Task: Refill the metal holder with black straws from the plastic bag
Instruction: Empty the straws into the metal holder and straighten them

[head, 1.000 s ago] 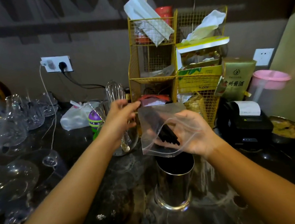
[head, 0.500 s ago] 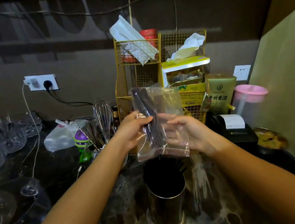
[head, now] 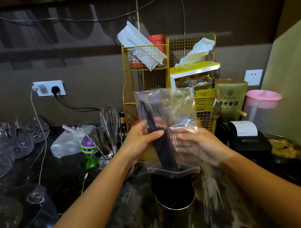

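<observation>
Holding a clear bag (head: 175,109) upside down over the holder (head: 174,203), open mouth at the bottom, just above the rim. Left hand (head: 141,139) clamped on the bag's left side, thumb across the front and fingers behind, pinching the black straws (head: 161,144) through the plastic. Right hand (head: 197,144) on the bag's right side, fingers curled around the film and gripping a bunched fold of it. Straws bundled and slanted inside the bag, upper ends toward the top left, lower ends at the mouth, above the holder's dark opening; whether any tips touch the holder, cannot tell. Holder standing upright on the dark counter (head: 68,180), between the forearms, shiny steel, more black inside. Behind the bag, a yellow wire rack (head: 130,97). Left of the hands, a whisk (head: 109,122) upright in a container, and clear glasses (head: 12,138) farther left. Black printer (head: 247,139) to the right, pink-lidded jug (head: 262,104) behind it.
</observation>
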### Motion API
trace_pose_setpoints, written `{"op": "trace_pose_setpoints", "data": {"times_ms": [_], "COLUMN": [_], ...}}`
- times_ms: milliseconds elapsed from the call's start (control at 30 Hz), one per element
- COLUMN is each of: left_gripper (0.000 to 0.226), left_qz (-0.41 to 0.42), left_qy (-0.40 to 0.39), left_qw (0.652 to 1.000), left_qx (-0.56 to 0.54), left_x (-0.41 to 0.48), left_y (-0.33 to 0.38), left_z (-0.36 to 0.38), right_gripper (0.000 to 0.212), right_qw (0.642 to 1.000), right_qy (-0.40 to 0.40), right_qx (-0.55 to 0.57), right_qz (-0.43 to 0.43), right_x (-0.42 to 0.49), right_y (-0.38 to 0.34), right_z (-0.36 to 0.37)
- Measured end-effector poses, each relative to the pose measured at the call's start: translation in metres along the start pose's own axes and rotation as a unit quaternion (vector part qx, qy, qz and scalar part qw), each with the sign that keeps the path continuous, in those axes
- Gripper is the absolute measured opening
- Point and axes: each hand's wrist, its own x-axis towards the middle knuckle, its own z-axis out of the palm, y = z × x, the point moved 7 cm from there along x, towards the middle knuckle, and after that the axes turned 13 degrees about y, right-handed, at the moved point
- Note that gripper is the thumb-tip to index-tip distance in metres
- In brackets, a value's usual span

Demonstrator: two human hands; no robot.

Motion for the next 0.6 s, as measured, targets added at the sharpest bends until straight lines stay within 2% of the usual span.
{"op": "trace_pose_setpoints", "data": {"times_ms": [300, 600], "left_gripper": [0.020, 0.027], "left_qz": [-0.006, 0.008], "left_qy": [-0.027, -0.018], "left_qw": [1.000, 0.999], "left_qx": [0.008, -0.042], "left_x": [-0.004, -0.003], "left_y": [0.004, 0.020], "left_z": [0.001, 0.005], "right_gripper": [0.020, 0.020], "right_qw": [0.999, 0.997], "right_qy": [0.023, 0.022], "right_qx": [0.042, 0.064], "right_qz": [-0.007, -0.033], "right_x": [-0.003, -0.008], "right_y": [-0.001, -0.021], "right_z": [-0.010, -0.017]}}
